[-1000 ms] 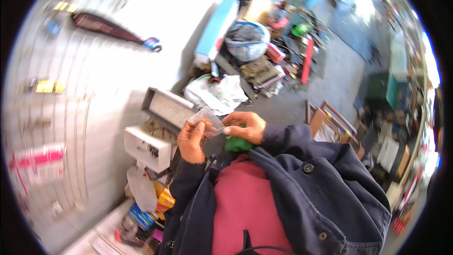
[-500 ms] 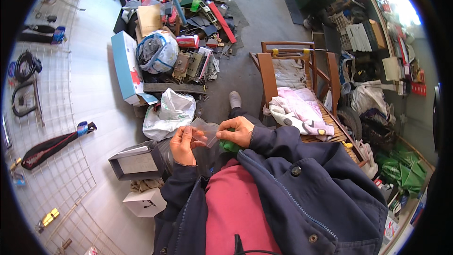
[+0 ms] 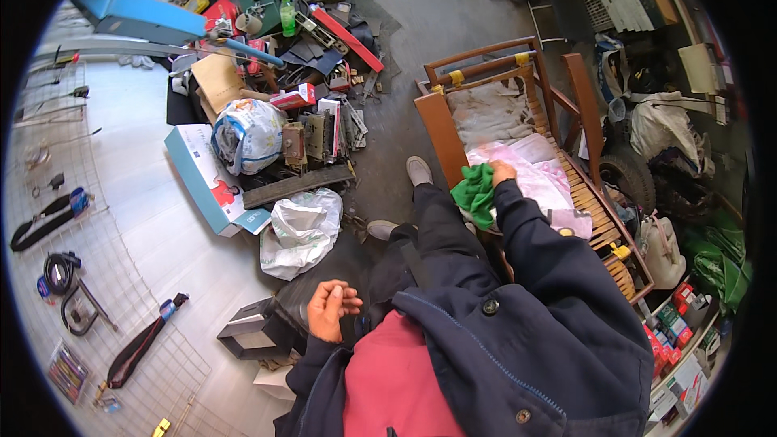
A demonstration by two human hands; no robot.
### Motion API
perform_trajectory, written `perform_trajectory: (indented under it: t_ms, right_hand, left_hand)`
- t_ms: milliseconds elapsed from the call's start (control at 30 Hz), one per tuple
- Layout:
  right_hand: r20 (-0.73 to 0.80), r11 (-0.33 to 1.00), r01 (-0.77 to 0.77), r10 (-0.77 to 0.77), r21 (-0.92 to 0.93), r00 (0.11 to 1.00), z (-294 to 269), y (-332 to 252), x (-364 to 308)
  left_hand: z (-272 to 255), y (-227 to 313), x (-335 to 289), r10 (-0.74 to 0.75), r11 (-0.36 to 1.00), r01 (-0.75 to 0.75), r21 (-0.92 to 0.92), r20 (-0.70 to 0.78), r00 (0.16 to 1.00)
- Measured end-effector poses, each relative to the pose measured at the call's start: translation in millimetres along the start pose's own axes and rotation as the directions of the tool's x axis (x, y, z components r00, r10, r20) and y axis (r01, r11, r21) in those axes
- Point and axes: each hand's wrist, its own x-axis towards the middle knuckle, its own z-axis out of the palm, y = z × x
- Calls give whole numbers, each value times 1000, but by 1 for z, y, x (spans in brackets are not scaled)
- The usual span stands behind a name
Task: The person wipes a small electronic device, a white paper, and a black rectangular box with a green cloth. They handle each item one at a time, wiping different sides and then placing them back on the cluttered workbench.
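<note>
My right hand (image 3: 503, 171) reaches out over the wooden slatted chair and grips a crumpled green cloth (image 3: 475, 196). The cloth hangs beside the chair's near left side. Under it a pink and white cloth (image 3: 526, 163) lies on the chair seat. My left hand (image 3: 333, 310) is held before my body at the left, its fingers loosely bent and nothing visible in it. Just beyond that hand lies a white plastic bag (image 3: 301, 231), and nearer stands a dark grey box (image 3: 257, 330).
At the front left is a heap of tools, metal locks (image 3: 312, 136) and a blue-white box (image 3: 206, 180). Wire racks (image 3: 121, 275) with hanging goods run along the left. The wooden chair (image 3: 447, 139) stands at the right; a tyre (image 3: 625, 180) and a green bag (image 3: 720, 263) lie beyond it.
My hands have parted: the right moved out to the chair with the green cloth, the left drew back. The clear plastic pouch they held is out of sight. My view has shifted.
</note>
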Motion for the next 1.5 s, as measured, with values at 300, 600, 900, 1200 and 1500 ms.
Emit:
perform_trajectory:
  t_ms: [300, 600, 900, 1200, 1500]
  right_hand:
    - [69, 854, -518, 514, 54, 855, -15, 65, 89]
    - [209, 874, -461, 427, 157, 880, -8, 35, 58]
    - [631, 419, -651, 208, 633, 748, 10, -108, 17]
    - [873, 546, -686, -367, 482, 322, 29, -357, -45]
    - [942, 854, -404, -265, 328, 204, 127, -503, -230]
  left_hand:
    - [41, 8, 20, -68, 976, 72, 205, -28, 997]
    - [50, 21, 13, -26, 971, 30, 237, -21, 999]
    - [16, 4, -27, 181, 981, -167, 96, -168, 969]
    - [-22, -81, -74, 167, 835, -465, -294, -669, 724]
    - [-77, -149, -73, -38, 550, -697, -461, -847, 530]
